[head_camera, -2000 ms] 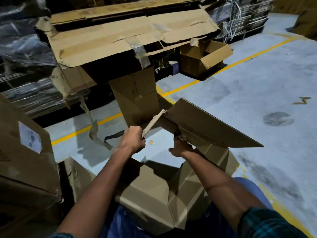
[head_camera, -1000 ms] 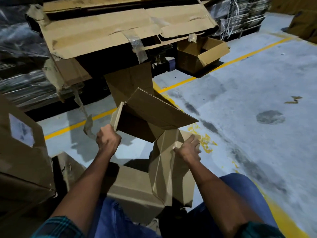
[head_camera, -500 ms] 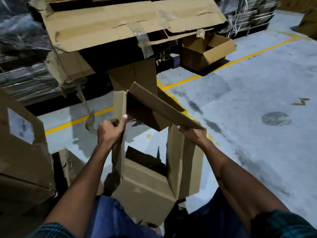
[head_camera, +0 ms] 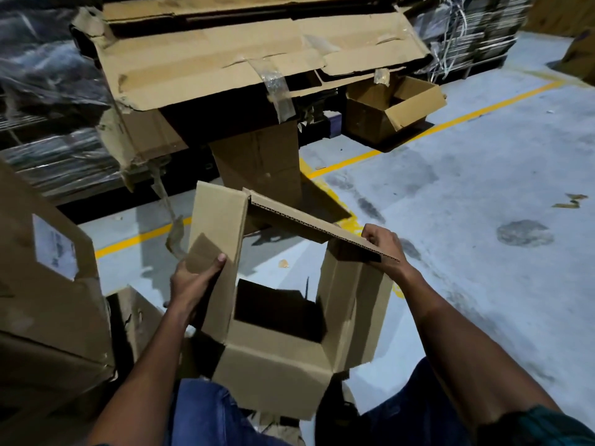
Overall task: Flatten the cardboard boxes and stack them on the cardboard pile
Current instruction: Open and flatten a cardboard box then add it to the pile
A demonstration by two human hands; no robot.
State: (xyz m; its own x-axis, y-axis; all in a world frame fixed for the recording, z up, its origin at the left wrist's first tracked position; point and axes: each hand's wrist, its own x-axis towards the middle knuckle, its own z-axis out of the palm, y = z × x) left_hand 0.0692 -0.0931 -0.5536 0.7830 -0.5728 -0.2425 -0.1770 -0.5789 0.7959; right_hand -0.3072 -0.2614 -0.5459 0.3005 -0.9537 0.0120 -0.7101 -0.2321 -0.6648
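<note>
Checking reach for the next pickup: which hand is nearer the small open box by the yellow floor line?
Right. The right hand grips a flap on the side nearer the small open box; the left hand holds the opposite flap, farther away.

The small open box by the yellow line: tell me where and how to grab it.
Take the small open box by its folded-out front flap, or by the top rim beside it, coming from above on the open-floor side. Its top is open and that flap juts toward the bare floor, so fingers can probably pinch the edge. The overhanging cardboard pile crowds the far side.
</note>
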